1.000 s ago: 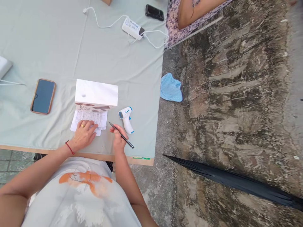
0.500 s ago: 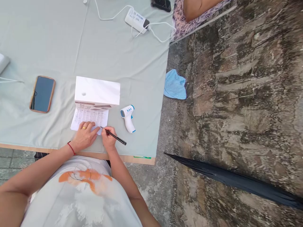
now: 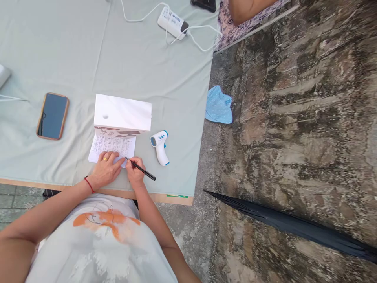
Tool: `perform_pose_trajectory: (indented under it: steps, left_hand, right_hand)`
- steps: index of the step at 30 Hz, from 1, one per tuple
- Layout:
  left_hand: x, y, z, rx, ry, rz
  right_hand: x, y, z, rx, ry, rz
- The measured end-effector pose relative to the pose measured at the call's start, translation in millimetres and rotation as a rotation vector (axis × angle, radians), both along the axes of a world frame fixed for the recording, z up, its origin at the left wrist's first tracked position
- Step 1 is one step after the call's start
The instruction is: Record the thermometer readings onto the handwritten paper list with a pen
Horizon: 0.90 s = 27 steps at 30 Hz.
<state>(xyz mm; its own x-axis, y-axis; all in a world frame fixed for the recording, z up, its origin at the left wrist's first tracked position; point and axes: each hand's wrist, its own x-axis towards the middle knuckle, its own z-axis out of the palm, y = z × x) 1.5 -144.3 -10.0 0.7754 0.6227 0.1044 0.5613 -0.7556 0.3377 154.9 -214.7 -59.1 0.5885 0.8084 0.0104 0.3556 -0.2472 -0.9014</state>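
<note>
A sheet of paper (image 3: 98, 146) with rows of writing lies near the table's front edge. Flat on its lower part rests my left hand (image 3: 106, 169), fingers stretched out, with a ring and a red wrist cord. My right hand (image 3: 135, 173) pinches a black pen (image 3: 144, 170), its tip at the paper's lower right. Directly behind the paper, a white box (image 3: 122, 112) with brown print hides the sheet's upper edge. To the right of the box and my right hand lies a white and blue infrared thermometer (image 3: 160, 148).
A phone in a brown case (image 3: 53, 116) lies at left. Farther back are a white power bank (image 3: 173, 22) with a cable and a dark device (image 3: 204, 4). Beyond the table's right edge are a blue cloth (image 3: 218, 105), a folded black umbrella (image 3: 282, 222) and a rough stone wall (image 3: 303, 129).
The pen's back end has shifted slightly left. My left hand stays in place on the paper, and the view has moved a little.
</note>
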Motion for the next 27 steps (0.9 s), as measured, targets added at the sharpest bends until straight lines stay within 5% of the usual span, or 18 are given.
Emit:
perform_pose_trajectory:
  steps: [27]
  left_hand:
    - [0.0, 0.7, 1.2, 0.099, 0.017, -0.028]
  right_hand:
    - [-1.0, -0.2, 0.6, 0.034, 0.042, -0.027]
